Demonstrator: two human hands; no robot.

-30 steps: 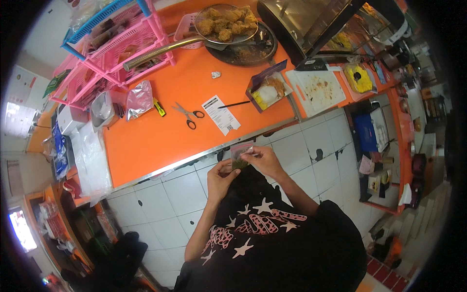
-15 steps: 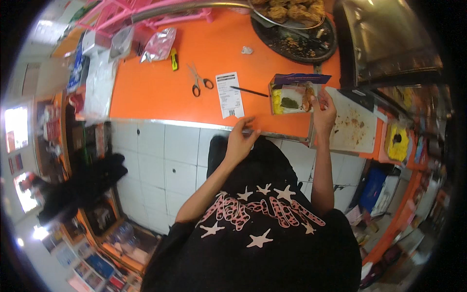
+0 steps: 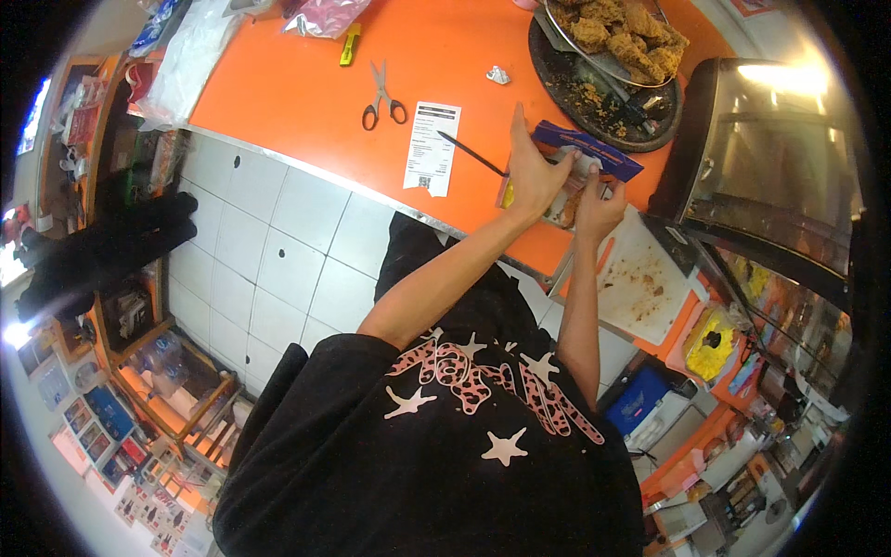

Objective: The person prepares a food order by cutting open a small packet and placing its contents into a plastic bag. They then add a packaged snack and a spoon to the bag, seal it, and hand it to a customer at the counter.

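Observation:
An open cardboard food box with a blue lid flap stands at the counter's front edge. Inside it show white paper, a bit of yellow and a brown piece of food; my hands cover much of the rest. Stretched over the box's left side is my left hand, index finger and thumb apart. My right hand has its fingers bent around the box's right edge, close to the white paper. To the left lie a black pencil-like stick and a printed receipt, the stick's tip resting on the paper.
Black-handled scissors, a yellow cutter and a crumpled scrap lie on the orange counter. Fried chicken sits in a strainer over a black round tray. A crumb-strewn white board and glass cabinet stand right.
My left hand has moved right and forward from the counter edge onto the box. My right hand has stayed at the box's right side. The whole view has turned and shifted.

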